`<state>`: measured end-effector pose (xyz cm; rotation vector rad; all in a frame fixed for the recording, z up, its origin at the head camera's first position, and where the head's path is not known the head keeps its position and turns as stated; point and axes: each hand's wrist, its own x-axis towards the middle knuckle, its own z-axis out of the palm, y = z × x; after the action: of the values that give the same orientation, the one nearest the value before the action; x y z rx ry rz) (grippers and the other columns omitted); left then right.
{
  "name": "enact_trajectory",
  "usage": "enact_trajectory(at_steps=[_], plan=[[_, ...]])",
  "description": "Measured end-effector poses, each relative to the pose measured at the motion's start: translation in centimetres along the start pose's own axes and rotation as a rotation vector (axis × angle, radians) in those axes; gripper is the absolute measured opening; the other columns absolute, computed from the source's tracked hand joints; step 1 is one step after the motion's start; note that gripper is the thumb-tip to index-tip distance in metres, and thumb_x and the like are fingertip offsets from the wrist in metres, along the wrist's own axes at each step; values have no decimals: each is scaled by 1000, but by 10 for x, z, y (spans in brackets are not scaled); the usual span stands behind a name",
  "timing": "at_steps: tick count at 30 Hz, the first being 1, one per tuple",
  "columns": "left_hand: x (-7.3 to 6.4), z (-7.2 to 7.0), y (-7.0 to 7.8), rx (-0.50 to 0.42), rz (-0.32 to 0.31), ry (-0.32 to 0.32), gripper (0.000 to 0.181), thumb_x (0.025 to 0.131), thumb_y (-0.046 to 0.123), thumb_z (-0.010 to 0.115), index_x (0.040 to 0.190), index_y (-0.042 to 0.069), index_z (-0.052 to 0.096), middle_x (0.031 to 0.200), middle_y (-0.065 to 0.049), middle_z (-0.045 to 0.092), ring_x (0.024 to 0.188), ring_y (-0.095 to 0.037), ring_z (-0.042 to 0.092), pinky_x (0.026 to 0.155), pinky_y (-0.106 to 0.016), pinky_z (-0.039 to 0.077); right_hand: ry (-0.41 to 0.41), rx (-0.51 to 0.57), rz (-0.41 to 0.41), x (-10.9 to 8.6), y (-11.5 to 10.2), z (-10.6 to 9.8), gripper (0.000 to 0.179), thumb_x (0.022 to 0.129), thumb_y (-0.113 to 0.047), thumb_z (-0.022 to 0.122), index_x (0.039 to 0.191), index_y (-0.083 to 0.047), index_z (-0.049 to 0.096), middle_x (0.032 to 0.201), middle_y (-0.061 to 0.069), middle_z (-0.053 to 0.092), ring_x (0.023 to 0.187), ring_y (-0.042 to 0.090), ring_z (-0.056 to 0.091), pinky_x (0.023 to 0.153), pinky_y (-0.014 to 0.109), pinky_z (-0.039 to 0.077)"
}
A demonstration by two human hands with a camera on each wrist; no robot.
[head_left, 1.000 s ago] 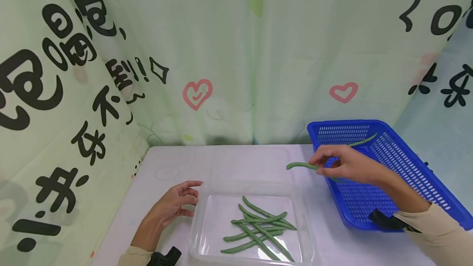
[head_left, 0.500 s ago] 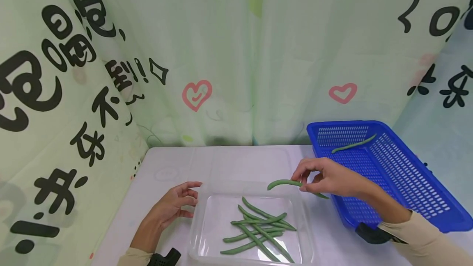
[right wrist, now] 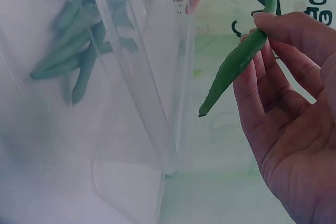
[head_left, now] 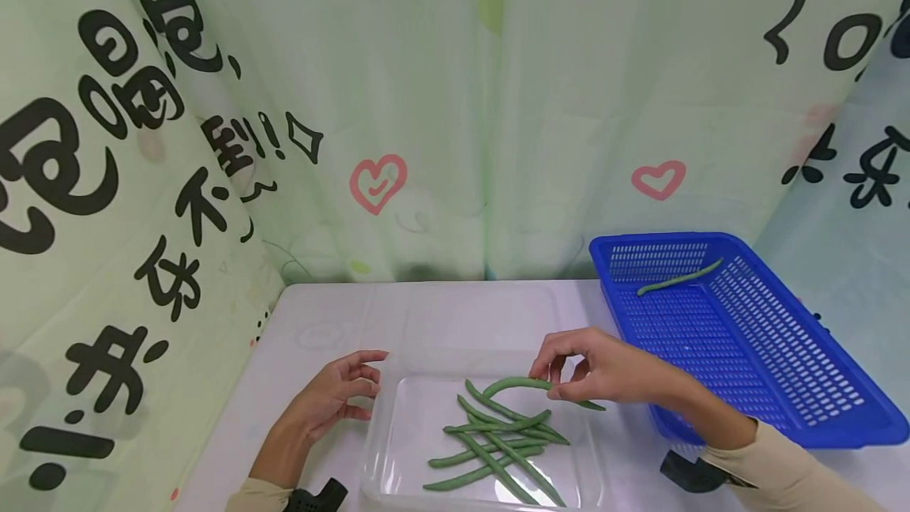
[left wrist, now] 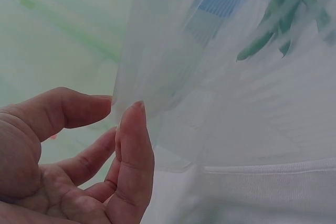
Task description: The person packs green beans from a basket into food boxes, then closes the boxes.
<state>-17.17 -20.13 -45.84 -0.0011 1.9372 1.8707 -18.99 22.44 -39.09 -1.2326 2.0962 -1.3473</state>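
In the head view, my right hand [head_left: 604,366] pinches a green bean [head_left: 515,382] between thumb and fingers above the right back part of a clear plastic box [head_left: 377,449]. The right wrist view shows the held green bean [right wrist: 236,66] slanting down from the fingertips. Several green beans [head_left: 490,441] lie crossed over one another inside the box. At the box's left wall, my left hand [head_left: 337,393] has its fingers loosely bent, with the tips at the wall. Seen in the left wrist view, the left hand [left wrist: 94,166] is beside the translucent box wall [left wrist: 157,66].
A blue perforated basket [head_left: 739,385] stands to the right, with one green bean [head_left: 680,276] lying in it. The white table [head_left: 441,314] ends at a pale green printed curtain [head_left: 441,101] behind and to the left.
My right hand has carried the green bean from over the blue basket, leftward and toward me, to over the clear box. My left hand has stayed at the box's left wall.
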Motion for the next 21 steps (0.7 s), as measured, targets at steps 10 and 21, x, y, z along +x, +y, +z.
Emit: enact_trajectory(at_steps=[10,21], plan=[[0,0,0,-6,0,-5,60,93,1,63,149,-1,43,104,-5,53,85,-15,60,63,-28,59,-26,45,-5,8,-1,17,21,94,-9,71,115,-15,70,106,5,69,93,18,68,68,35,62],[1,1,-1,-12,0,-2,60,93,0,62,149,-2,42,104,-5,53,85,-13,60,63,-27,58,51,-35,0,-1,-6,-1,20,99,-11,66,117,-18,69,109,1,69,97,17,68,83,34,60]])
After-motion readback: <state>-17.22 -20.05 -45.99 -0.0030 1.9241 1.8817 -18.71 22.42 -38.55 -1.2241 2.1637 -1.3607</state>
